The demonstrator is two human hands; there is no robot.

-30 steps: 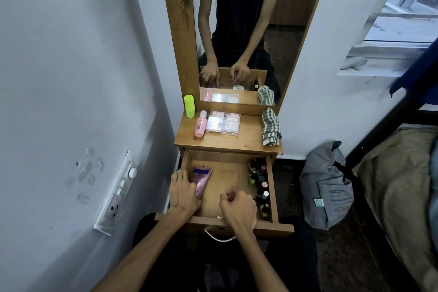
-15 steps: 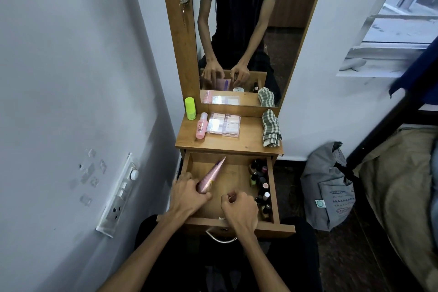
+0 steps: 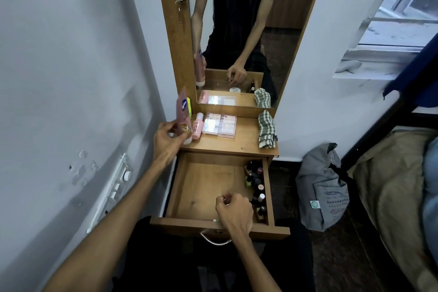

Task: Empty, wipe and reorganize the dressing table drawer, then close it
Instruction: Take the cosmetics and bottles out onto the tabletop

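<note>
Pink tube (image 3: 183,116) blurred in left hand (image 3: 167,141); right hand's (image 3: 234,212) fingers hidden

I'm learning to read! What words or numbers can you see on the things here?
None can be read for sure.
Pink tube in the left hand: white letters on a blue patch, too blurred.
Small pink bottle: red mark, too small.
Grey bag: round green tag, unreadable.

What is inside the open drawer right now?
Small bottles stand along the drawer's right side; the rest shows bare wood. The right hand covers the front right part, hiding anything beneath.
</note>
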